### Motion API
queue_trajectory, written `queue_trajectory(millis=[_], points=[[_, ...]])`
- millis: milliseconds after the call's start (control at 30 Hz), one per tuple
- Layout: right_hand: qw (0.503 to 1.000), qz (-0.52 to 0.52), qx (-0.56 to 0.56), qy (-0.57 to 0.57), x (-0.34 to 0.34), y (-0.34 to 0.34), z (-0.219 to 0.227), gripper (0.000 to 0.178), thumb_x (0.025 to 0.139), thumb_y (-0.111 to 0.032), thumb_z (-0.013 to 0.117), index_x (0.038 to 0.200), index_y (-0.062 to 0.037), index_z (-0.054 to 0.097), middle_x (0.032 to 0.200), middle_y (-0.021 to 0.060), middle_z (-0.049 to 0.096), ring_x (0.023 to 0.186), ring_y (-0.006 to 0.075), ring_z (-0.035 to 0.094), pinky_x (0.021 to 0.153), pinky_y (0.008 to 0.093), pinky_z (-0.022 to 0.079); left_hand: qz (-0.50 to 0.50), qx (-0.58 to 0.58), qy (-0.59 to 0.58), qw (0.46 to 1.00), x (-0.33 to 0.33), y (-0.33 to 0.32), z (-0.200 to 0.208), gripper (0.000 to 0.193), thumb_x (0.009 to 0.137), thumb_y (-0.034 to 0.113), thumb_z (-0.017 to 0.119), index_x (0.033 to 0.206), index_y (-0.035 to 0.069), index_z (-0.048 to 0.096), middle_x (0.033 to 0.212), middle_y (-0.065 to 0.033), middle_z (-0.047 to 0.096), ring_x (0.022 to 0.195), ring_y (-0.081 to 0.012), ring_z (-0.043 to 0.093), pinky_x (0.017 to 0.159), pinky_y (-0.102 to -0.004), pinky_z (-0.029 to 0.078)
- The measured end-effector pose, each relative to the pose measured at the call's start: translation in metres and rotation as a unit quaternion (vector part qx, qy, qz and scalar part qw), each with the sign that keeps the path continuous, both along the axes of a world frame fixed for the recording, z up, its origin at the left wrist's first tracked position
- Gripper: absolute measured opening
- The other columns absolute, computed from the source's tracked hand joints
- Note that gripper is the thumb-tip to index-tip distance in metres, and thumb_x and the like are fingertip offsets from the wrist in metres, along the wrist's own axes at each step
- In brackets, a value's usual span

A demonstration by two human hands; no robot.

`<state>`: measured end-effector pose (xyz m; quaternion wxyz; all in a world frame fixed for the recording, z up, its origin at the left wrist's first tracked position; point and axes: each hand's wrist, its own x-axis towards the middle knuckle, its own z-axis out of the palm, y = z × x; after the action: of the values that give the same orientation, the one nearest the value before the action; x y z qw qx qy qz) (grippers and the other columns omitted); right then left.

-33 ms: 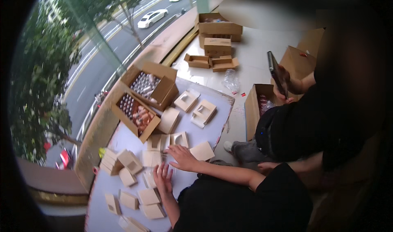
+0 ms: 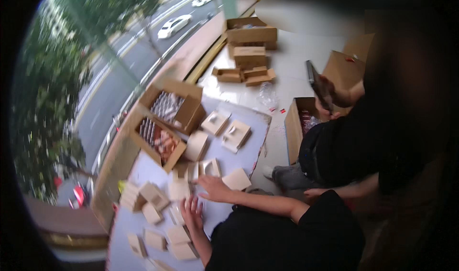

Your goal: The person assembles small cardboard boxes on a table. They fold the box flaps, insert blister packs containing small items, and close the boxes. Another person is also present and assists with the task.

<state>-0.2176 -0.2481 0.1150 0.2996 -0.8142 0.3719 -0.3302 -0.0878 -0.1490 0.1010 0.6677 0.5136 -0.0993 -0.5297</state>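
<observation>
Nothing moved since prev frame; left hand [image 2: 192,213] & right hand [image 2: 213,189] flat on small cardboard boxes [image 2: 178,190], fingers apart.

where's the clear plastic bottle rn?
Head view, upper middle: the clear plastic bottle lies on the pale floor, between the grey mat and the small flat cardboard boxes.

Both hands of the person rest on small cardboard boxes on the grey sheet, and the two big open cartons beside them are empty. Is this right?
Not quite: in the head view the two open cartons are filled with packed goods, not empty. The left hand and right hand do rest among small boxes.
</observation>
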Motion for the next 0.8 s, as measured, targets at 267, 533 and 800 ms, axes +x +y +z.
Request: queue_trajectory(millis=[267, 533, 800], points=[[0.973, 0.129, 0.181, -0.064, 0.015, -0.008, -0.024, 0.036, 0.069, -0.021, 0.056, 0.102, -0.0067, 0.049, 0.074, 0.0090, 0.059, 0.069, 0.0260, 0.058, 0.061, 0.0374, 0.045, -0.063, -0.002, -0.054, 0.997, 0.035, -0.008, -0.019, 0.052, 0.079, 0.011, 0.057, 0.122, 0.015, 0.029, 0.100, -0.0098, 0.047, 0.086, -0.0213, 0.050, 0.076, -0.0356, 0.046], [0.975, 0.114, 0.162, -0.099, 0.006, -0.015, -0.016, 0.036, 0.066, -0.017, 0.056, 0.100, -0.0091, 0.048, 0.075, 0.0085, 0.059, 0.070, 0.0265, 0.058, 0.060, 0.0388, 0.045, -0.089, 0.014, -0.110, 0.990, 0.042, -0.036, -0.009, 0.050, 0.078, 0.008, 0.056, 0.121, 0.017, 0.032, 0.090, -0.0053, 0.049, 0.072, -0.0143, 0.050, 0.064, -0.0288, 0.046], [0.975, 0.122, 0.134, -0.126, 0.001, -0.016, -0.004, 0.036, 0.064, -0.016, 0.057, 0.099, -0.0105, 0.049, 0.073, 0.0091, 0.058, 0.070, 0.0274, 0.057, 0.059, 0.0403, 0.044, -0.127, 0.006, -0.121, 0.984, 0.056, -0.038, -0.016, 0.051, 0.082, 0.012, 0.053, 0.126, 0.010, 0.028, 0.111, -0.0118, 0.042, 0.097, -0.0242, 0.043, 0.086, -0.0391, 0.038]])
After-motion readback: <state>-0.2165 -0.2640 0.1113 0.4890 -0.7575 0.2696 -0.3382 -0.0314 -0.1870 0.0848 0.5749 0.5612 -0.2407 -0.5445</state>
